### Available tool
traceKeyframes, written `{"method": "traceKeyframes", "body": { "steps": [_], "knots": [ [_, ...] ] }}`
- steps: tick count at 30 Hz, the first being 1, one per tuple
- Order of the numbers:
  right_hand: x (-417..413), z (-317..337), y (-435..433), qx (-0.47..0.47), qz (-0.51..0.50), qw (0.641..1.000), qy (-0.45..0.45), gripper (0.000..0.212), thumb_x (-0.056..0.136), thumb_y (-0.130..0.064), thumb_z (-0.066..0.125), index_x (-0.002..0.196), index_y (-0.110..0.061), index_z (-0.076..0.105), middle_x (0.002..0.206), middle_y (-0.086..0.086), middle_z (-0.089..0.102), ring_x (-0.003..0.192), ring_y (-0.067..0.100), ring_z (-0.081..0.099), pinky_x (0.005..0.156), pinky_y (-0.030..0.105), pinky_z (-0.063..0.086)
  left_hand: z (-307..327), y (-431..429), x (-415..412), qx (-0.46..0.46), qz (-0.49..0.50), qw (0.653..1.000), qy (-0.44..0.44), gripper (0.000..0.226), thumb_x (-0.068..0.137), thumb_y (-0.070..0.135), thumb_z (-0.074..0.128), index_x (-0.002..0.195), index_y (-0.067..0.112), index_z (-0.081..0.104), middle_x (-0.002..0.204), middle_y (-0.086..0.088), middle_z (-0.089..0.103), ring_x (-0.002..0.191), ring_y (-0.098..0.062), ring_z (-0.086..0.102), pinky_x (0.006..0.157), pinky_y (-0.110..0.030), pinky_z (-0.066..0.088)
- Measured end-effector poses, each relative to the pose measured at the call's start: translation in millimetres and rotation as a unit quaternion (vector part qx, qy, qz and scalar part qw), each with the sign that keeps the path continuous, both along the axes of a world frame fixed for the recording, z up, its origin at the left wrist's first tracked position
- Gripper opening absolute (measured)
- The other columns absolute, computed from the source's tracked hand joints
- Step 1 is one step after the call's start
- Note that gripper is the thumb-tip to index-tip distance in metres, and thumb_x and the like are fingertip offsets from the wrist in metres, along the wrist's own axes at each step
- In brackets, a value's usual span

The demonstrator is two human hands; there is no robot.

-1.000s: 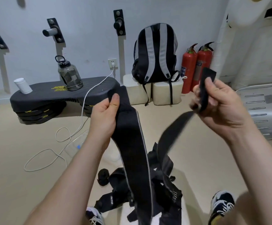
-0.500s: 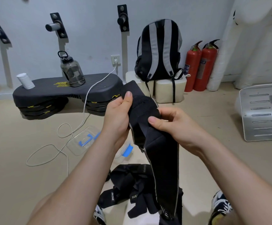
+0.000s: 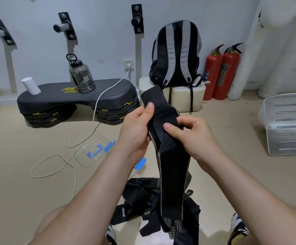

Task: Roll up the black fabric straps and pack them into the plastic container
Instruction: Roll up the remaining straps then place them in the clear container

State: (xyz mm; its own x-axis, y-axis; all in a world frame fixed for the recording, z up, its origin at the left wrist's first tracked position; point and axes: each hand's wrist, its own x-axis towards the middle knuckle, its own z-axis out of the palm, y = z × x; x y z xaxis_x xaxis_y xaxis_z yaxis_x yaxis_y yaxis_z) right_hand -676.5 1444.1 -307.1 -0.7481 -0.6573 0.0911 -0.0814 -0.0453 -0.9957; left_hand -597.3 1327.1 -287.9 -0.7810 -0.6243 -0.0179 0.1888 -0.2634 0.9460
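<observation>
The left hand (image 3: 135, 128) and right hand (image 3: 191, 135) hold a wide black fabric strap with grey edging (image 3: 174, 174) up in front of the person. Both thumbs pinch its folded top, close together. Its tail hangs over a heap of loose black straps (image 3: 143, 200) on the beige floor (image 3: 20, 174). A clear plastic lid with blue clips (image 3: 92, 152) lies just left of the left forearm.

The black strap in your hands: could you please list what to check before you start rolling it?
1. Top grip: left hand pinches the top end of the strap: ok.
2. Second grip: right hand grips it just below: ok.
3. It hangs flat, untwisted: ok.
4. Its lower end is free of the strap pile: cannot tell.
5. The lid is off, lying on the floor: ok.
6. The container is open and reachable: cannot tell, mostly hidden behind the left forearm.
</observation>
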Motion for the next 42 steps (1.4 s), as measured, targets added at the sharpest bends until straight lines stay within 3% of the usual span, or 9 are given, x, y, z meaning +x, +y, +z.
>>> {"method": "traceKeyframes", "body": {
  "steps": [5, 11, 21, 24, 27, 35, 39, 42],
  "knots": [
    [0.0, -0.8, -2.5, 0.021, -0.047, 0.998, 0.018, 0.018, 0.084, -0.019, 0.078, 0.067, -0.017, 0.073, 0.066, -0.002, 0.072, 0.063, 0.014, 0.066, 0.069, 0.035, 0.055, -3.0, 2.9, -1.2, -0.042, 0.007, 0.999, -0.003, 0.029, 0.103, 0.027, 0.049, 0.100, 0.005, 0.068, 0.091, -0.009, 0.074, 0.083, -0.021, 0.071, 0.074, -0.035, 0.058],
    [3.3, -5.4, -8.5, 0.044, -0.088, 0.993, 0.062, 0.022, 0.080, -0.031, 0.077, 0.072, -0.010, 0.073, 0.073, 0.011, 0.073, 0.078, 0.035, 0.069, 0.074, 0.052, 0.058, -5.7, 6.3, -4.2, -0.060, 0.031, 0.998, 0.001, 0.033, 0.102, 0.025, 0.051, 0.103, -0.006, 0.063, 0.089, -0.013, 0.070, 0.081, -0.022, 0.066, 0.066, -0.028, 0.056],
    [8.7, -6.5, -11.0, 0.037, -0.128, 0.990, 0.053, 0.026, 0.083, -0.025, 0.077, 0.064, -0.008, 0.069, 0.067, 0.011, 0.071, 0.057, 0.018, 0.060, 0.061, 0.036, 0.052, -3.4, 11.1, -3.6, -0.062, 0.041, 0.997, 0.025, 0.029, 0.103, 0.021, 0.049, 0.095, -0.001, 0.065, 0.084, -0.008, 0.069, 0.079, -0.018, 0.066, 0.072, -0.028, 0.056],
    [9.7, -6.7, -11.4, 0.044, -0.141, 0.986, 0.076, 0.029, 0.083, -0.028, 0.076, 0.067, -0.005, 0.070, 0.067, 0.013, 0.070, 0.068, 0.034, 0.067, 0.064, 0.043, 0.055, -1.0, 8.7, -1.2, -0.055, 0.013, 0.998, 0.015, 0.022, 0.101, 0.016, 0.053, 0.102, -0.001, 0.066, 0.087, -0.011, 0.072, 0.081, -0.023, 0.069, 0.072, -0.032, 0.058],
    [8.7, -7.0, -10.8, 0.041, -0.149, 0.984, 0.087, 0.036, 0.081, -0.034, 0.074, 0.070, -0.001, 0.067, 0.070, 0.020, 0.068, 0.072, 0.039, 0.065, 0.064, 0.050, 0.056, 1.6, 5.3, 2.1, -0.077, -0.024, 0.997, -0.004, 0.021, 0.091, 0.000, 0.063, 0.112, 0.000, 0.066, 0.089, -0.014, 0.075, 0.079, -0.025, 0.072, 0.069, -0.033, 0.058],
    [17.8, -6.9, -11.3, 0.043, -0.125, 0.988, 0.082, 0.023, 0.087, -0.029, 0.072, 0.071, -0.013, 0.071, 0.068, 0.002, 0.071, 0.070, 0.025, 0.068, 0.069, 0.046, 0.057, -2.9, 0.1, -1.3, -0.062, 0.015, 0.998, -0.008, 0.014, 0.097, 0.010, 0.058, 0.095, 0.002, 0.070, 0.083, -0.012, 0.074, 0.077, -0.024, 0.071, 0.068, -0.031, 0.058],
    [18.5, -5.6, -9.4, 0.036, -0.133, 0.987, 0.079, 0.022, 0.087, -0.030, 0.073, 0.070, -0.015, 0.071, 0.067, -0.001, 0.072, 0.070, 0.020, 0.068, 0.069, 0.041, 0.057, -2.9, 1.0, -0.4, -0.050, -0.001, 0.999, 0.007, 0.013, 0.095, 0.009, 0.060, 0.099, 0.001, 0.070, 0.087, -0.012, 0.074, 0.080, -0.024, 0.072, 0.073, -0.034, 0.058],
    [19.8, -4.6, -8.4, 0.030, -0.115, 0.991, 0.067, 0.023, 0.088, -0.032, 0.073, 0.071, -0.016, 0.073, 0.068, -0.001, 0.073, 0.070, 0.020, 0.070, 0.069, 0.039, 0.057, -3.3, 0.7, -0.6, -0.101, 0.048, 0.994, 0.003, 0.010, 0.093, 0.006, 0.063, 0.095, -0.002, 0.069, 0.086, -0.014, 0.073, 0.078, -0.023, 0.069, 0.075, -0.041, 0.058]
  ]
}}
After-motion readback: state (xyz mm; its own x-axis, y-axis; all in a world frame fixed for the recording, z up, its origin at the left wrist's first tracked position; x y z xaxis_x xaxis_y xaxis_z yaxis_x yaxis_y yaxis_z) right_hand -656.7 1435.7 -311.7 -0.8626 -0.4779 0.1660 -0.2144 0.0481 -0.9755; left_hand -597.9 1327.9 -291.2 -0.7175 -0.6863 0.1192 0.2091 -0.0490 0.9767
